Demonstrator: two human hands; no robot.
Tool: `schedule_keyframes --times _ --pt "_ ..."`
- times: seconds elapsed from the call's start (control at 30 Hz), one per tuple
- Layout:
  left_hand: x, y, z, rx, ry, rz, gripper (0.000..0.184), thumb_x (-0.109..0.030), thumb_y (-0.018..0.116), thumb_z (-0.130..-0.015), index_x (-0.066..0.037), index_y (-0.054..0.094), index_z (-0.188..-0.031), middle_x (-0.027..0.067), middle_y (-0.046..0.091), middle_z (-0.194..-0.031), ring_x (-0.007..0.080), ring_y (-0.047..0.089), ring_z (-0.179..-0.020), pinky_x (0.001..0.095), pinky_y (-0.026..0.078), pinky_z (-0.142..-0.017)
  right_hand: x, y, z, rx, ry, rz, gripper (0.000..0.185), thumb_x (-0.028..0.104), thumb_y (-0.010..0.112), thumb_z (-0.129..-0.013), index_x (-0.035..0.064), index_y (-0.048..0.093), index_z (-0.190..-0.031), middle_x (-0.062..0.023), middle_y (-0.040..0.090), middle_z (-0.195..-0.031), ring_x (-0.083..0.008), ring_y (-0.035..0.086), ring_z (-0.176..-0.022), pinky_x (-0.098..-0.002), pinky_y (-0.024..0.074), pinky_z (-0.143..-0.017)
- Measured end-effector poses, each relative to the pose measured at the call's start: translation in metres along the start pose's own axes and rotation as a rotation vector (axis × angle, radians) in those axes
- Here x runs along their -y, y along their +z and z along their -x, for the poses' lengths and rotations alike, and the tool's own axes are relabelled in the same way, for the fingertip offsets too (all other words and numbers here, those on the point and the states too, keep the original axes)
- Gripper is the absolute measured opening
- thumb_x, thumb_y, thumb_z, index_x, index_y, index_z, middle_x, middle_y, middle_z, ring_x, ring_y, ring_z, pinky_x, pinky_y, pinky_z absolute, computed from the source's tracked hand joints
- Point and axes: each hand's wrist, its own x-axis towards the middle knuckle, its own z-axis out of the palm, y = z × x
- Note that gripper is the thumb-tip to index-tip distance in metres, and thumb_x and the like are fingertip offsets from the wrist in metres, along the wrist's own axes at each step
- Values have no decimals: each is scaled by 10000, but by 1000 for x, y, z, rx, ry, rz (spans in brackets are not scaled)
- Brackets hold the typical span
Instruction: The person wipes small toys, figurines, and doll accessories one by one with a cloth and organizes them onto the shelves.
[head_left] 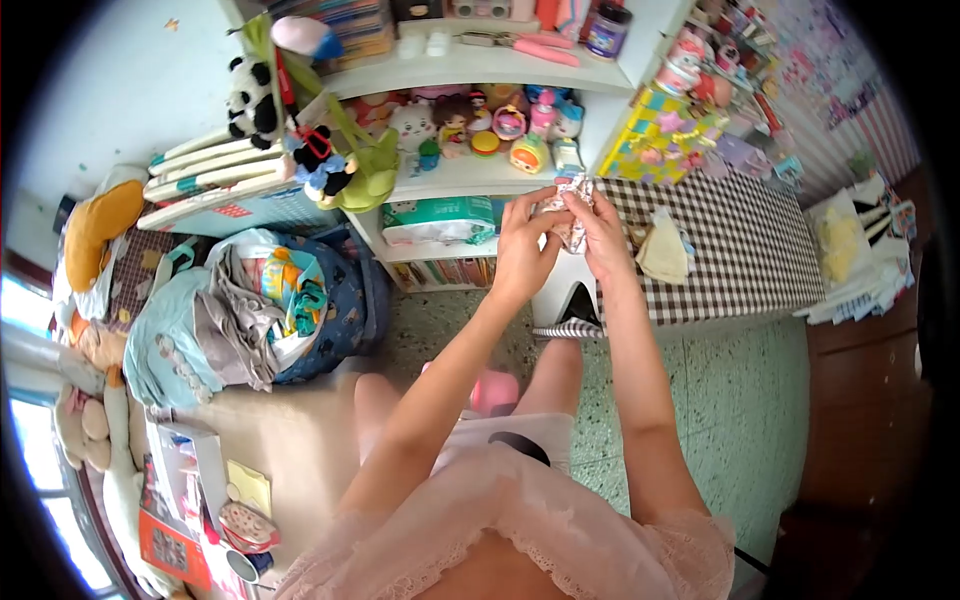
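Both my hands are raised in front of the shelf, close together. Between them is a small crumpled piece with a pale and reddish-brown pattern (574, 236); whether it is cloth or a wrapper I cannot make out. My left hand (524, 245) pinches its left side with bent fingers. From the right, my right hand (602, 235) grips it with thumb and fingertips. A folded cream cloth (662, 250) lies on the checkered tablecloth (740, 250), just right of my right hand.
Ahead stands a white shelf (470, 185) with several small toys, a green pack (440, 220) and pink-handled pliers (530, 45). To the left, a blue fabric basket (350, 290) overflows with clothes. A panda toy (250, 100) hangs at upper left. Speckled floor (720, 400) shows below the table.
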Motion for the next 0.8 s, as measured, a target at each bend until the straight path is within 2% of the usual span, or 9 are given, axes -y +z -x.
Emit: schedule_keyframes --times 0.13,0.2,0.23,0.27,0.37,0.43,0.53,0.73,0.8 --pt "23 -10 -7 -158 -215 294 330 -53 642 -804 -41 610 -1132 145 551 -1190 259 557 -1003 336 501 -790 -5 1 -40 78 -14 56 263 175 602 -926 16 596 -1135 -23 649 -1011 -72 603 -871 -223 486 -756" --pt "32 -14 -16 -168 -557 635 511 -204 669 -850 -14 467 -1279 149 549 -1160 197 586 -962 299 518 -745 -5 5 -58 139 2 124 276 191 600 -929 18 594 -1144 -22 651 -1001 -71 602 -874 -226 485 -762" --pt "35 -17 -20 -54 -626 647 625 -274 679 -855 12 383 -1326 141 544 -1155 171 595 -927 298 521 -725 -4 8 -64 158 26 156 279 209 602 -930 16 601 -1130 -13 652 -986 -70 601 -870 -225 482 -763" --pt "36 -16 -24 -74 -660 616 561 -240 698 -836 22 442 -1260 123 582 -1082 155 612 -869 296 522 -694 -5 12 -68 220 2 168 261 213 603 -929 18 612 -1103 -11 651 -978 -70 600 -857 -220 479 -752" --pt "69 -14 -30 -93 -543 493 434 -180 719 -805 18 528 -1141 113 640 -947 152 625 -763 301 519 -671 -12 11 -84 298 7 259 249 213 654 -888 32 621 -1057 -6 644 -946 -70 593 -843 -224 476 -743" --pt "70 -25 -35 -29 -496 181 338 -110 716 -802 2 573 -1087 61 652 -847 124 624 -723 273 508 -648 -14 7 -91 356 19 281 283 220 711 -830 41 616 -1028 0 635 -911 -75 587 -830 -234 474 -744" --pt "71 -33 -35 52 -447 30 275 -91 719 -786 -6 610 -1024 84 661 -799 125 620 -679 280 494 -638 -21 2 -94 454 19 269 309 224 723 -814 38 615 -1037 3 632 -903 -85 590 -819 -236 473 -748" --pt "84 -32 -35 168 -458 -21 293 -109 715 -789 -21 614 -1050 102 669 -824 159 635 -722 292 496 -644 -49 -18 -97 430 196 355 262 178 684 -836 13 636 -1035 -29 672 -935 -84 606 -802 -242 479 -723" --pt "99 -36 -35 -7 -406 16 272 -113 704 -797 -25 620 -1041 108 664 -840 164 634 -751 306 499 -657 -58 -22 -101 355 155 424 225 153 662 -847 -4 641 -1007 -31 672 -904 -82 607 -776 -247 478 -694"
